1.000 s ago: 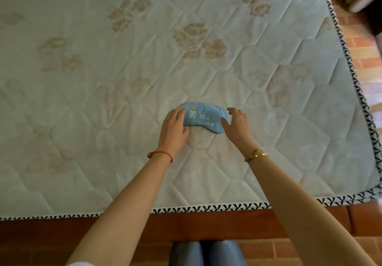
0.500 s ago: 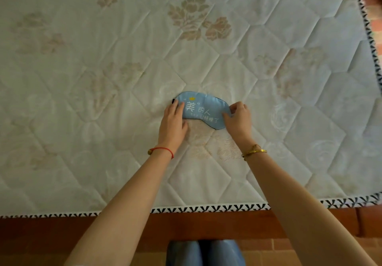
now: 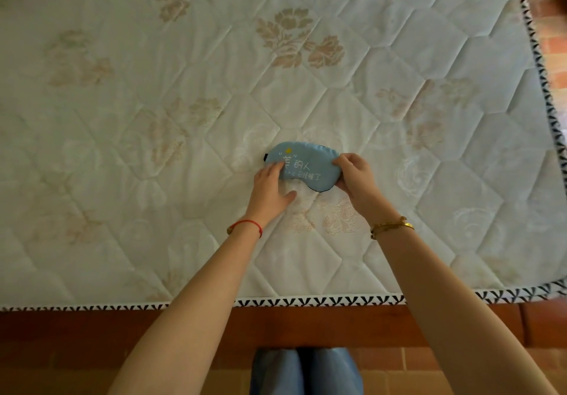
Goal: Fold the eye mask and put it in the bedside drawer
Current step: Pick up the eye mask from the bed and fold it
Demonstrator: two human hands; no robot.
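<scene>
Our left hand (image 3: 270, 187) lies open, fingers flat on the left end of the light-blue padded fabric eye mask (image 3: 303, 166). Our right hand (image 3: 356, 179) pinches its right end. Mask rests between them on the cream quilted floral mattress (image 3: 153, 118).

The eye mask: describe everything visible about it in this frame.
The eye mask is light blue, of smooth, satin-like fabric, with dark edging along its lower rim and a dark strap end at its left tip. White characters and a small yellow star are printed on its face. It lies printed side up on the quilted mattress, not yet folded. The left hand rests flat with its fingers on the mask's left end; the right hand pinches its right end.
</scene>
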